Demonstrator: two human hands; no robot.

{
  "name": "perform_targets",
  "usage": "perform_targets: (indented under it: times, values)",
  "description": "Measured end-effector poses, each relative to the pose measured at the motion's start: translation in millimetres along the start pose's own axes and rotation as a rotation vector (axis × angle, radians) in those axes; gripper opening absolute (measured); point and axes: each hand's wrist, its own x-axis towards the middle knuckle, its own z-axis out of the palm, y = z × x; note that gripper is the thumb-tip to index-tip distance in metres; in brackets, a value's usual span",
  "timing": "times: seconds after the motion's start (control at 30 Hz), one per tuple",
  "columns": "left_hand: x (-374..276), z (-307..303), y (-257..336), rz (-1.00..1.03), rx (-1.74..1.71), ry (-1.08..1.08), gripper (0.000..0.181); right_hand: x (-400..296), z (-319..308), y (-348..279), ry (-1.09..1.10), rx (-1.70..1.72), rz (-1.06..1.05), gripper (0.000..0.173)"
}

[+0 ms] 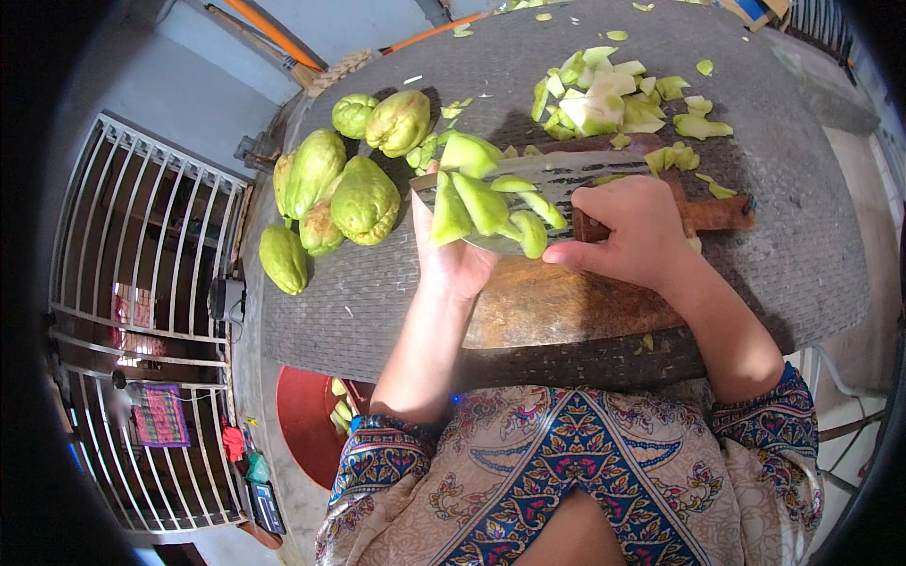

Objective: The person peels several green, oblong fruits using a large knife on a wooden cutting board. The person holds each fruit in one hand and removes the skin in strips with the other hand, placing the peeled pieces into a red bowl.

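Observation:
My right hand (630, 233) grips the brown handle of a wide-bladed cleaver (545, 170), held with its blade flat above a wooden cutting board (552, 304). Pale green chayote slices (481, 201) lie on the left half of the blade, and a thicker chayote chunk (468, 154) sits at its far-left corner. Against the blade's left end, partly beneath it, is my left hand (456, 265); its fingers are mostly hidden behind the metal and slices. A brown wooden handle (718, 214), seemingly the board's, sticks out to the right.
Several whole chayotes (364, 201) stand on the left of the grey woven-textured tabletop (340, 325). Beyond the board is a heap of cut chayote pieces (601, 95), with scraps scattered around. Below the table's left edge, a red bucket (301, 424) contains pale green pieces.

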Motion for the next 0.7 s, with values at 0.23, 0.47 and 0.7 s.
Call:
perform_targets:
  times: [0.23, 0.47, 0.7]
  values:
    - [-7, -17, -22, -0.112, -0.046, -0.058, 0.060, -3, -3, -17, -0.034, 0.043, -0.043, 0.061]
    - [-5, 10, -10, -0.232, 0.116, -0.029, 0.055, 11, -25, 44, -0.044, -0.277, 0.650, 0.066]
    - [-2, 13, -6, -0.174, 0.054, -0.077, 0.064, 8, -31, 17, 0.014, 0.074, 0.557, 0.060]
